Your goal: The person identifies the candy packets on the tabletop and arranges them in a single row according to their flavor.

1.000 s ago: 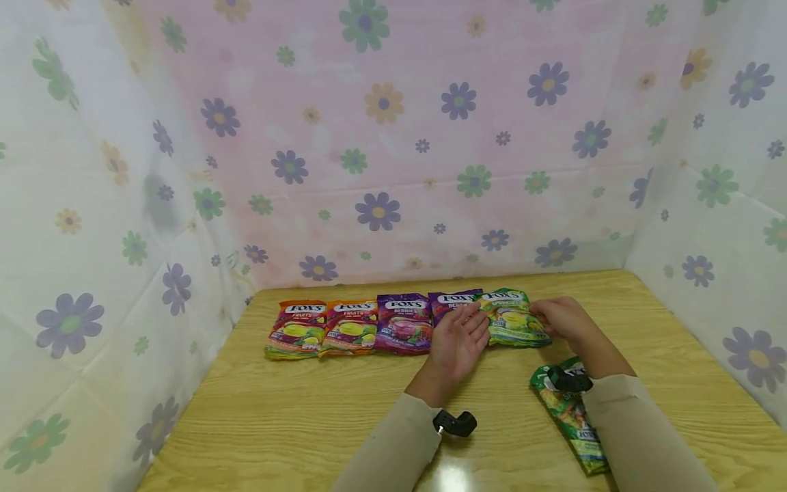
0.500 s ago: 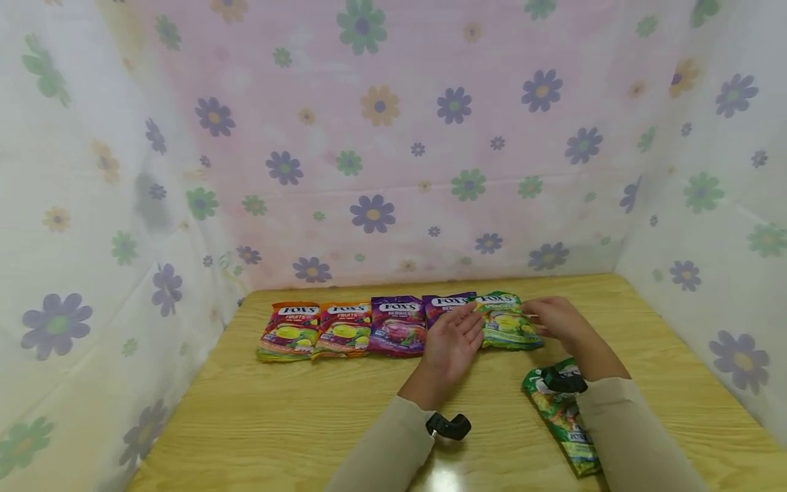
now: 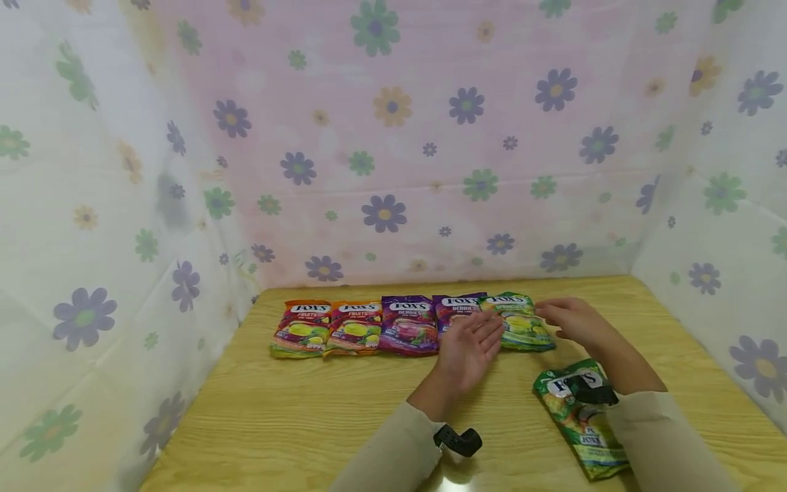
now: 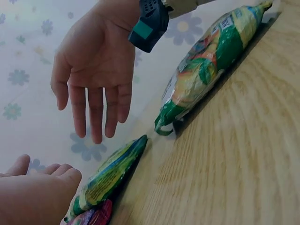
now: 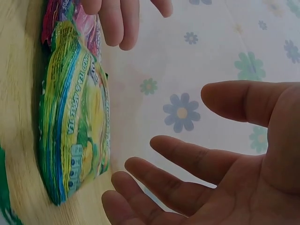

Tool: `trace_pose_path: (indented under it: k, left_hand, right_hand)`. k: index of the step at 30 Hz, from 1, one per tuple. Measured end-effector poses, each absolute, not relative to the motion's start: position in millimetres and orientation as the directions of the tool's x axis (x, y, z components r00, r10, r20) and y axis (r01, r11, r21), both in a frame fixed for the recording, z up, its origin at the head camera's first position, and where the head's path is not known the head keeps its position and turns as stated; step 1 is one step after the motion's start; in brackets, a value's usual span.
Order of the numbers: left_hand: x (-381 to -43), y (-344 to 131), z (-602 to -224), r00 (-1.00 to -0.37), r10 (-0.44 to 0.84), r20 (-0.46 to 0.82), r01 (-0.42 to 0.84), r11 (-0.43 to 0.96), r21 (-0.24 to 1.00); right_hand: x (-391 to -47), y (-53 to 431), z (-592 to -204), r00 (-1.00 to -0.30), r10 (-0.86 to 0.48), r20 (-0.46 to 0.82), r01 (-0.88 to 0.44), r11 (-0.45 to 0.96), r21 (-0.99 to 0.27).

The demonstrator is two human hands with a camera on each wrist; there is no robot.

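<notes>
A green Fox's candy bag [image 3: 525, 326] lies at the right end of a row of candy bags. My left hand [image 3: 465, 350] is at its left side, palm turned up and fingers straight, overlapping the purple bag beside it in the head view. To the right of the green bag is my right hand [image 3: 581, 329]; the right wrist view shows its fingers [image 5: 187, 154] spread, with nothing between them and a gap to the bag. Another green Fox's bag [image 3: 562, 403] lies nearer the front, partly hidden by the right sleeve and wrist camera.
Two purple berries bags [image 3: 408, 329] and two orange-red fruits bags [image 3: 301, 329] continue the row leftward on the wooden table [image 3: 295, 424]. A flowered cloth [image 3: 418, 150] encloses the back and sides. Each wrist wears a black camera [image 3: 458, 441].
My right hand has drawn off the right edge of the green bag, its fingers loosening and moving right. The left hand stays by the bag's left side. The head view has shifted slightly.
</notes>
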State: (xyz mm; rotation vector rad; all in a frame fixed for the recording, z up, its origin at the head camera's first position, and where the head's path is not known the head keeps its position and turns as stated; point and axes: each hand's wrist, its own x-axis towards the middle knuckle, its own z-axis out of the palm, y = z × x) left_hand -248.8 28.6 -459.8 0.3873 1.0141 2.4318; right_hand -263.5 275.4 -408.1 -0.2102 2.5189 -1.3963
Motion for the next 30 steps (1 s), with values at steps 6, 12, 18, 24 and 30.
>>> trace_pose_path:
  k: [6,12,18,24,30]
  left_hand:
    - [-238.5,34.5,-456.4,-0.832,0.551,0.063,-0.341,-0.597,0.726]
    - [-226.6,40.6,-452.7,-0.838,0.545,-0.007,-0.369,-0.558,0.744]
    - [-211.5,44.5,-451.9,-0.858,0.498,-0.124,-0.413,-0.526,0.743]
    - [-200.3,48.3,-452.7,-0.846,0.471,-0.249,-0.478,-0.463,0.747]
    - [-190.6,49.5,-452.6,-0.804,0.475,-0.359,-0.558,-0.393,0.730]
  right_hand:
    - [-253.0,283.1,-407.0,-0.956,-0.265,-0.127,-0.035,0.533,-0.846]
    - [-240.5,294.7,-406.7,-0.953,-0.281,-0.115,-0.056,0.536,-0.842]
    - [-229.7,312.4,-409.3,-0.953,-0.271,-0.135,-0.038,0.550,-0.834]
    - [-219.6,333.5,-416.0,-0.953,-0.248,-0.173,-0.002,0.578,-0.816]
    - [-210.5,354.9,-420.6,-0.946,-0.227,-0.233,0.074,0.546,-0.835]
